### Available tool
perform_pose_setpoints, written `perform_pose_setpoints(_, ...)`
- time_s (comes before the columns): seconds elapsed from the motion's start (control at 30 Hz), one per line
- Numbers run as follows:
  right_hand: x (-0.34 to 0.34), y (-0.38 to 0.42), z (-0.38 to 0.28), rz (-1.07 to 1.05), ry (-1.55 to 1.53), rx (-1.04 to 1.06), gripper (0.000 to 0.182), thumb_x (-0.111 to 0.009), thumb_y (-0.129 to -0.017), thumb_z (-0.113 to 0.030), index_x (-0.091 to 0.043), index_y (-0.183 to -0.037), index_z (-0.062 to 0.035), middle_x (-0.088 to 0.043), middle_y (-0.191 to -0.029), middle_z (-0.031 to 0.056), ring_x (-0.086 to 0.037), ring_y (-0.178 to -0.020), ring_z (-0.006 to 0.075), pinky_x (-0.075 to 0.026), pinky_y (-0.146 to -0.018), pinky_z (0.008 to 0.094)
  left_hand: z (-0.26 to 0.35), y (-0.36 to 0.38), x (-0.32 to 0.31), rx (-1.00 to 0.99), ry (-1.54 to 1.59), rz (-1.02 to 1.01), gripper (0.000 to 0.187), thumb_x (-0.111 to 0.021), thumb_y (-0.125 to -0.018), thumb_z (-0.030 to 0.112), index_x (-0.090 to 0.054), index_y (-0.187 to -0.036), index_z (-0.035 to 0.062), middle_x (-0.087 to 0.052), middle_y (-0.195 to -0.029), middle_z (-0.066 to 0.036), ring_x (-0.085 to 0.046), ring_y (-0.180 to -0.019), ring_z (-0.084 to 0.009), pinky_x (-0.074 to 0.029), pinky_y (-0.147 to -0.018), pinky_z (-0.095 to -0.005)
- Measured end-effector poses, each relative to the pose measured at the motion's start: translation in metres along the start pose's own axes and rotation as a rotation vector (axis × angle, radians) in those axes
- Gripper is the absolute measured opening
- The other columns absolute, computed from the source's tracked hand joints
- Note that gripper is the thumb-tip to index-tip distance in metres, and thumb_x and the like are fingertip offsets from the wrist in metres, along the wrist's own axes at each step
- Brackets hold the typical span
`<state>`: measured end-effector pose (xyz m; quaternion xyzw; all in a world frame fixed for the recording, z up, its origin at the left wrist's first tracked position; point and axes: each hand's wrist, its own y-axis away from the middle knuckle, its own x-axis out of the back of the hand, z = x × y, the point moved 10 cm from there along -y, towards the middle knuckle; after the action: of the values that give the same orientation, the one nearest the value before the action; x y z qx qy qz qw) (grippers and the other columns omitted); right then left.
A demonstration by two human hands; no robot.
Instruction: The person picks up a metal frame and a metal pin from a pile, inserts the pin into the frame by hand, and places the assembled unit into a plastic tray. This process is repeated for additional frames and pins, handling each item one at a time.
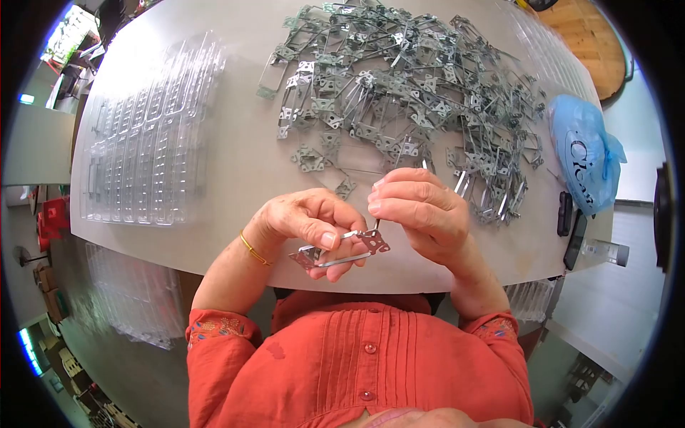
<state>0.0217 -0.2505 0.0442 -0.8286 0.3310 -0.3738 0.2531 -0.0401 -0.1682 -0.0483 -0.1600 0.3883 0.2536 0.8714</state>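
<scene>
My left hand (314, 227) holds a metal bracket (374, 243) near the table's front edge, its fingers under the part and the thumb on top. The bracket has flat perforated plates at its two ends, joined by thin bars. My right hand (421, 210) is at the bracket's right end, with thumb and fingers pinched on a thin dark rod (377, 223) that meets the plate. Most of the rod is hidden by the fingers. Beyond both hands lies a large heap of similar metal brackets (399, 93).
Clear plastic trays (146, 135) are stacked on the table's left, with more trays (135, 292) below its edge. At the right are a blue plastic bag (581, 153), dark objects (574, 241) and a clear bottle (605, 252). Further trays (553, 53) stand back right.
</scene>
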Motion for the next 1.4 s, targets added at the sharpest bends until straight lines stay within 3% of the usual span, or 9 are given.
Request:
perform_pose_setpoints(0.33,0.002,0.005,0.004,0.046,0.069,0.061,0.031,-0.07,-0.077,0.011,-0.072,-0.104,-0.0049,-0.072,-0.097,0.0062,-0.069,-0.092,0.0267,-0.059,-0.079,0.0357,0.0,0.005,-0.005,-0.009,0.073,0.017,0.058,-0.081,-0.085,0.029,-0.06,-0.104,-0.0215,-0.068,-0.078,-0.024,-0.066,-0.058,-0.0215,-0.048,-0.045,-0.0293)
perform_pose_setpoints(0.37,0.007,0.005,0.01,0.083,-0.016,-0.04,0.03,-0.069,-0.08,0.011,-0.071,-0.105,-0.0041,-0.071,-0.094,0.007,-0.069,-0.091,0.0262,-0.058,-0.078,0.0351,0.006,0.004,-0.002,-0.052,0.103,0.077,0.058,-0.083,-0.083,0.028,-0.06,-0.099,-0.0232,-0.067,-0.077,-0.027,-0.064,-0.056,-0.0237,-0.048,-0.045,-0.0327)
perform_pose_setpoints(0.43,0.01,0.002,0.013,0.106,-0.112,-0.126,0.028,-0.069,-0.083,0.012,-0.07,-0.106,-0.0032,-0.07,-0.092,0.0079,-0.068,-0.09,0.0256,-0.057,-0.077,0.0346,0.009,0.006,0.007,-0.104,0.077,0.123,0.059,-0.081,-0.086,0.029,-0.059,-0.105,-0.0217,-0.066,-0.074,-0.027,-0.064,-0.055,-0.0254,-0.047,-0.043,-0.034)
perform_pose_setpoints(0.5,0.016,0.002,0.015,0.16,-0.123,-0.19,0.022,-0.067,-0.089,0.01,-0.068,-0.108,-0.0019,-0.069,-0.088,0.009,-0.068,-0.081,0.0215,-0.054,-0.068,0.0312,0.027,0.009,0.026,-0.305,0.048,0.218,0.059,-0.076,-0.09,0.033,-0.057,-0.114,-0.018,-0.065,-0.074,-0.026,-0.063,-0.051,-0.0268,-0.047,-0.042,-0.0351)
perform_pose_setpoints(0.6,0.013,0.009,0.021,0.152,-0.179,-0.319,0.02,-0.066,-0.09,0.009,-0.067,-0.107,-0.0011,-0.069,-0.088,0.0095,-0.066,-0.069,0.0165,-0.05,-0.06,0.0277,0.037,0.012,0.033,-0.323,-0.04,0.256,0.058,-0.073,-0.093,0.037,-0.056,-0.116,-0.0131,-0.066,-0.078,-0.023,-0.063,-0.05,-0.0266,-0.047,-0.042,-0.0349)
perform_pose_setpoints(0.7,0.012,0.012,0.022,0.152,-0.124,-0.271,0.02,-0.066,-0.089,0.008,-0.067,-0.107,-0.0007,-0.069,-0.087,0.0083,-0.06,-0.058,0.0124,-0.047,-0.053,0.0263,0.04,0.012,0.036,-0.348,-0.087,0.345,0.057,-0.073,-0.092,0.039,-0.057,-0.112,-0.0114,-0.065,-0.078,-0.018,-0.063,-0.051,-0.0256,-0.047,-0.042,-0.0338)
perform_pose_setpoints(1.07,0.003,0.021,0.035,0.107,-0.18,-0.472,0.013,-0.066,-0.092,0.005,-0.067,-0.104,-0.0004,-0.066,-0.082,0.0021,-0.053,-0.06,0.0035,-0.042,-0.052,0.0231,0.04,0.011,0.045,-0.356,-0.203,0.463,0.05,-0.08,-0.086,0.039,-0.058,-0.106,-0.0022,-0.067,-0.08,-0.016,-0.065,-0.057,-0.0235,-0.05,-0.047,-0.032)
perform_pose_setpoints(1.33,0.0,0.03,0.046,0.125,-0.383,-0.705,0.006,-0.063,-0.096,0.002,-0.067,-0.1,-0.0009,-0.06,-0.077,-0.0043,-0.048,-0.063,-0.0013,-0.038,-0.053,0.0193,0.04,0.013,0.046,-0.31,-0.252,0.481,0.05,-0.08,-0.086,0.038,-0.058,-0.106,-0.0027,-0.067,-0.082,-0.015,-0.067,-0.069,-0.0217,-0.054,-0.053,-0.0314)
perform_pose_setpoints(1.4,-0.005,0.033,0.05,0.057,-0.373,-0.763,0.01,-0.062,-0.097,0.0,-0.065,-0.107,-0.0011,-0.059,-0.073,-0.0047,-0.05,-0.062,-0.0006,-0.04,-0.053,0.0199,0.039,0.014,0.046,-0.299,-0.263,0.483,0.051,-0.08,-0.086,0.038,-0.058,-0.107,-0.003,-0.066,-0.082,-0.014,-0.067,-0.07,-0.0214,-0.054,-0.054,-0.0313)
